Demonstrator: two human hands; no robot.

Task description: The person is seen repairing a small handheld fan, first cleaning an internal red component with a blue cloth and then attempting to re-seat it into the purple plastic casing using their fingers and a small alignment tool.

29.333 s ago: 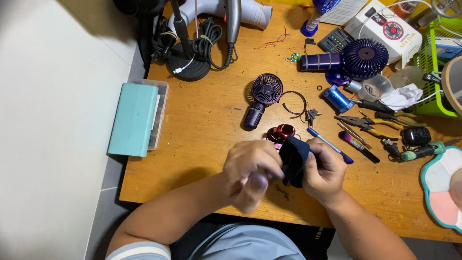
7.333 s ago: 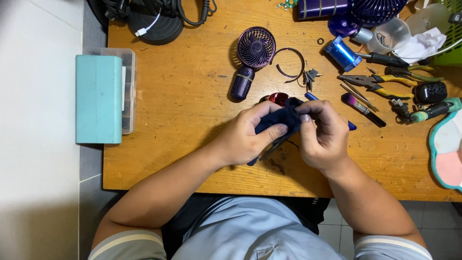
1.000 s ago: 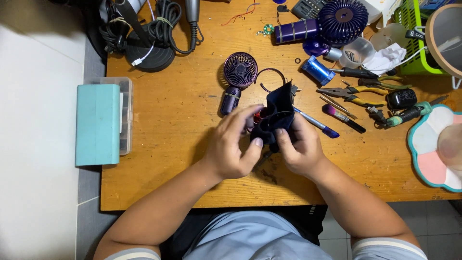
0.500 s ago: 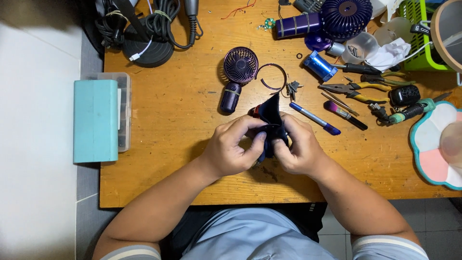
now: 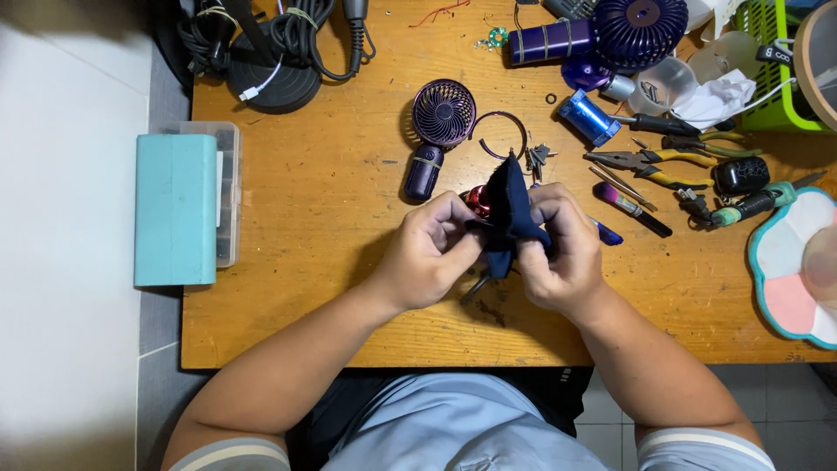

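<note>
Over the wooden table (image 5: 305,288) my left hand (image 5: 427,253) and my right hand (image 5: 562,253) both pinch a dark blue fan part (image 5: 508,214), which stands on edge between the fingers. A small red piece (image 5: 477,199) shows just behind my left fingertips; whether it touches the part I cannot tell. A small purple hand-held fan (image 5: 436,131) lies flat a little beyond my hands, with a thin purple ring (image 5: 500,135) beside it.
A teal-lidded parts box (image 5: 179,209) sits at the table's left edge. Black cables (image 5: 270,44) are coiled at the back left. Pliers (image 5: 645,161), screwdrivers (image 5: 632,201), a blue cylinder (image 5: 588,118), a bigger purple fan (image 5: 602,35) and a green basket (image 5: 776,52) crowd the back right. A flower-shaped tray (image 5: 789,266) lies at right.
Both hands have kept hold of the dark blue part and turned it slightly between the fingers. The view has shifted a little.
</note>
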